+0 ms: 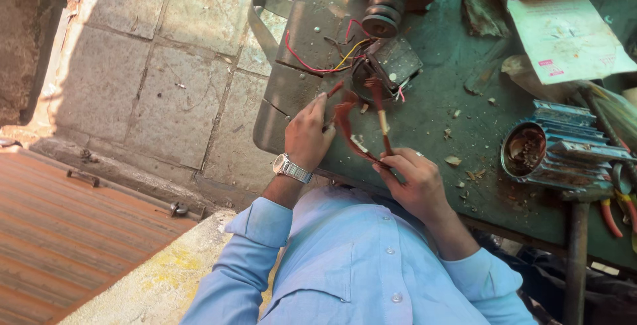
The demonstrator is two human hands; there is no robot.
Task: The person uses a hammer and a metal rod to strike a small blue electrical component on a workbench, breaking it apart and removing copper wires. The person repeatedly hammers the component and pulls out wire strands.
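Both hands gripped reddish leads: left hand (308, 132) & right hand (415, 182) (near bench (438, 99) edge); motor part (388, 66) wiring looked unfinished, loose.

A sheet of white paper (567, 36) lies on the green workbench (438, 109), far up and to the right of the right hand (415, 182), well apart from it. It is a rough rectangle, a bit tilted and creased, with curled edges. Small pink marks sit near its lower right side, and faint blue and grey print covers the middle. Its lower edge hangs above a blue ribbed metal housing (564, 156). I see no boxes, signs or screens.
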